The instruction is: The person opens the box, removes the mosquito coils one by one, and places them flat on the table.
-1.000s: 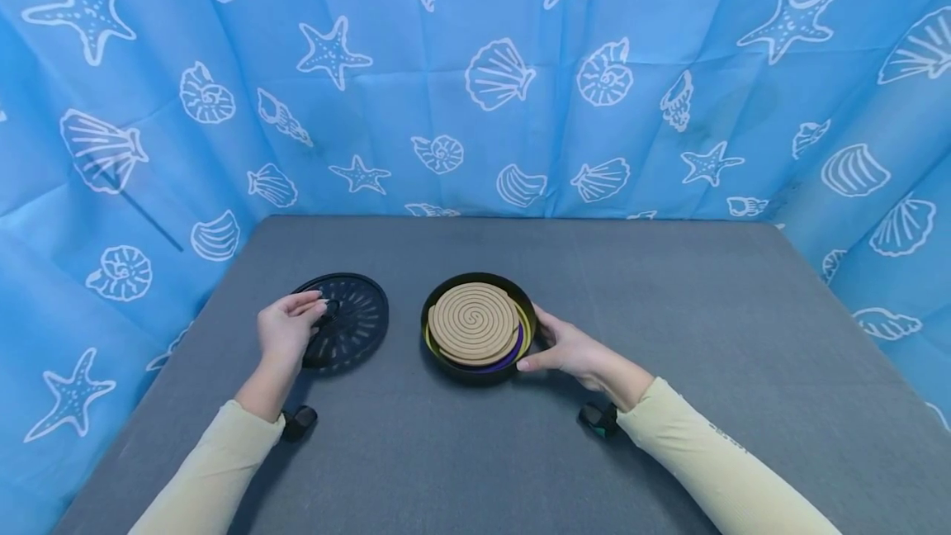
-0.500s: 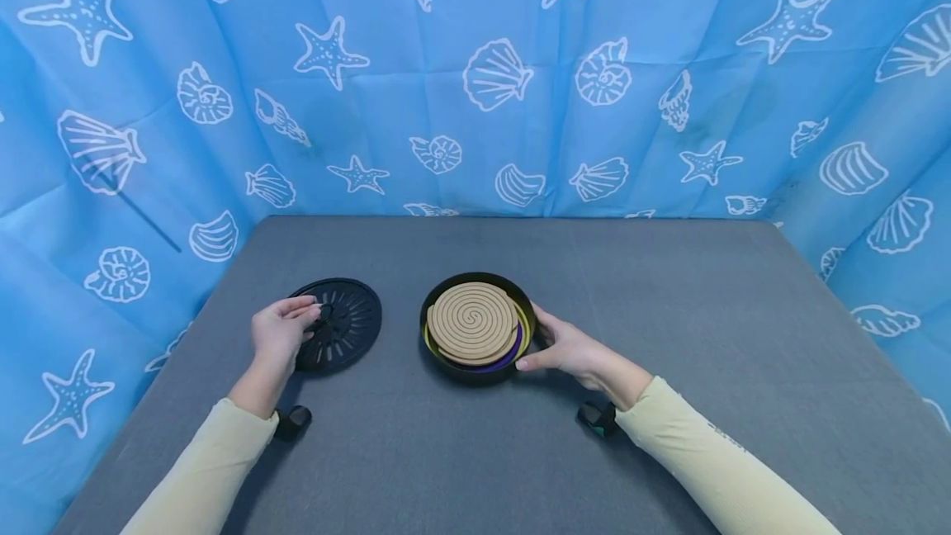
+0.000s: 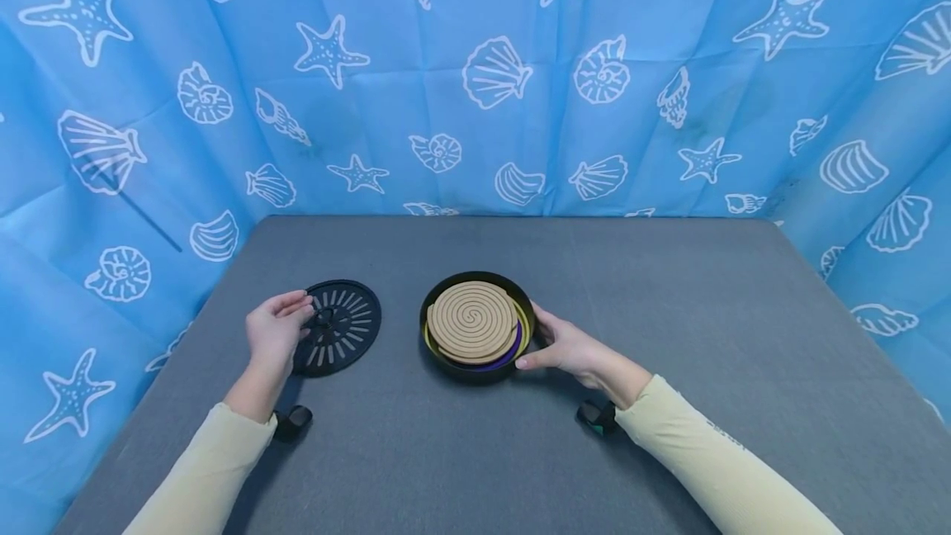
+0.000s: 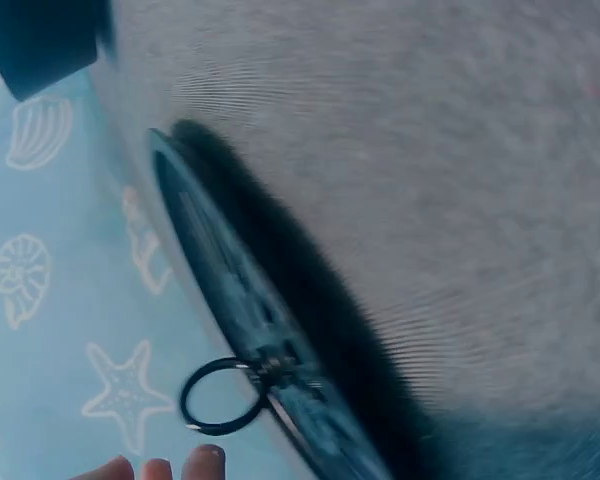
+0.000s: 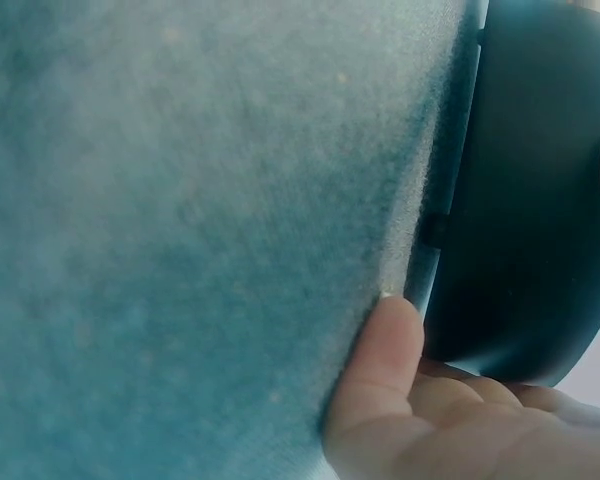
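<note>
In the head view a slotted black round lid (image 3: 355, 327) lies flat at the left. Its wire ring handle (image 4: 186, 388) stands up on its own in the left wrist view, with my left hand (image 3: 276, 327) beside it, fingertips apart from the ring. A black mosquito coil tin (image 3: 475, 375) sits at the middle, holding a stack of mosquito coils. The tan coil (image 3: 472, 320) is on top, and edges of a purple coil (image 3: 508, 352) and a yellow coil (image 3: 527, 329) show below. My right hand (image 3: 568, 351) grips the tin's right side, thumb in front, fingers behind.
A grey cloth-covered table (image 3: 669, 295) lies under everything. A blue curtain (image 3: 416, 106) with shell and starfish drawings hangs behind it and along both sides. A black wrist camera (image 3: 295, 423) hangs by the left sleeve, another black wrist camera (image 3: 597, 417) by the right.
The slotted lid, tilted a second ago with the left hand pinching its ring, now lies flat. The left hand has let go and drawn slightly left. The right hand and tin have stayed put.
</note>
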Available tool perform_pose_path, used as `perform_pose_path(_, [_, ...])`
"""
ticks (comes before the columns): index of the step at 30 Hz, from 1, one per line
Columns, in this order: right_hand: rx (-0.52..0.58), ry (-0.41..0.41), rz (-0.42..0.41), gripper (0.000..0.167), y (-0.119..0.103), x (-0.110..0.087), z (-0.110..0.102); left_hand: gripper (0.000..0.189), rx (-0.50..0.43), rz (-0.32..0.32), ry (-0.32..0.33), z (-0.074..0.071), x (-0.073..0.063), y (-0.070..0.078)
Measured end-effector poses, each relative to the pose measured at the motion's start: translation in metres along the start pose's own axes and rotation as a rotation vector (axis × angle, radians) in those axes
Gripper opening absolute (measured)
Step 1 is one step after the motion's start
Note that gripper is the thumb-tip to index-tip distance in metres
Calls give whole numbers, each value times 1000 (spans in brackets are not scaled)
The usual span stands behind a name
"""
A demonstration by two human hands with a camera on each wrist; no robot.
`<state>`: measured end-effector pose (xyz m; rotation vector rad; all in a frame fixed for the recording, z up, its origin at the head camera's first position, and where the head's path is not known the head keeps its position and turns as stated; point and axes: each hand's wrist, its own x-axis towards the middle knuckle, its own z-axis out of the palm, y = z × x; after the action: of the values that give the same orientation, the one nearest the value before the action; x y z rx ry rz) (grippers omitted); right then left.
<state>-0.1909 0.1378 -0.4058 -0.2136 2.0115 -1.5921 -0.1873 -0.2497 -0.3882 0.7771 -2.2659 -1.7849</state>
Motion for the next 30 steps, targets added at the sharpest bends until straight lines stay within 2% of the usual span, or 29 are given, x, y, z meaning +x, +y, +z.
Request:
perform_pose_path(4, [2,-4,-2,106,0,1,-1,37,-14,28,8,0,-7,7])
perform_pose_path(7, [4,-7,-2,106,1,1,-2,39,-24,49,-31,2,-14,12])
perform_pose_path(10, [10,-22,1,103,0,0,-5,44,-38,62,-114,6,-22,17])
perform_pose_path(16, [84,-83,57,86,-9,-7,-12,53,-19,36,-317,14,-33,23])
perform_pose_path(19, [118,-53,49,77,-17,-10,-14,54,-19,31,-418,22,-36,23])
perform_pose_path(22, [178,22,16,68,-26,-13,-15,53,-56,22,-503,35,-39,23])
perform_pose_path(25, [249,78,-16,61,-36,-15,-16,52,-101,11,-565,50,-41,23])
perform_pose_path(30, [329,95,-41,56,-47,-18,-18,50,-140,-9,-632,74,-45,20])
